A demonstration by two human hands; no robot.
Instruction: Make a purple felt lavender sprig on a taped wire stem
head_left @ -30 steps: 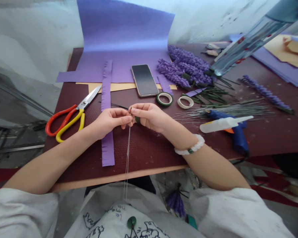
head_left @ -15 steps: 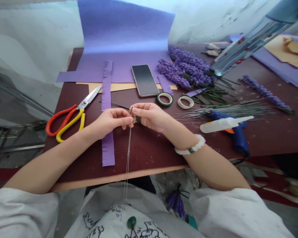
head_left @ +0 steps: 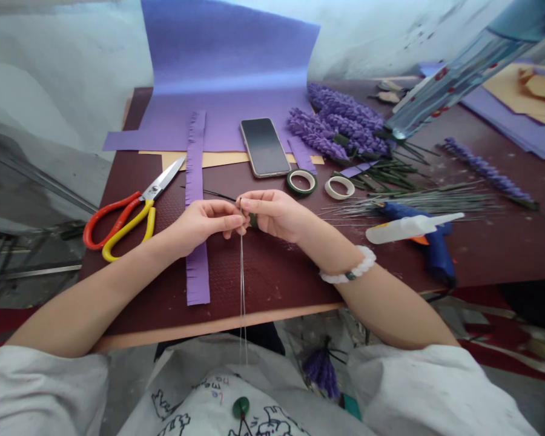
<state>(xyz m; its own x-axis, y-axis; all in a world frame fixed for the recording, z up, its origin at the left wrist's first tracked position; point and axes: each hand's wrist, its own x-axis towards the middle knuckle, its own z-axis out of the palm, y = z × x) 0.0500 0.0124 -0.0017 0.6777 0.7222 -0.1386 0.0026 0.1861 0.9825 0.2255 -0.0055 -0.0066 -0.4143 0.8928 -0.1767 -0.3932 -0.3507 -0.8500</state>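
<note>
Thin silvery wires [head_left: 242, 272] being pinched by left hand [head_left: 209, 224] and, seemingly, right hand [head_left: 275, 214], hanging over front edge of maroon surface [head_left: 281, 275]

Lower-centre wires [head_left: 242, 275] are smooth metal, the fringed strip [head_left: 194, 172] matt paper, left-side scissor blades [head_left: 165, 177] glossy metal.

On the left of the worktop [head_left: 272, 275] lie scissors [head_left: 151, 191] with one red and one yellow handle, blades pointing to the far side. A dark-screened phone [head_left: 266, 148] lies face up at the centre, its far end over a large purple sheet [head_left: 229, 72] that curves up before the pale wall [head_left: 63, 91]. At the far right stands a clear bottle [head_left: 458, 88]; yellowish paper [head_left: 527, 97] lies beyond it. Nearer, a white squeeze bottle [head_left: 402, 229] overlaps a blue glue gun [head_left: 436, 254].
</note>
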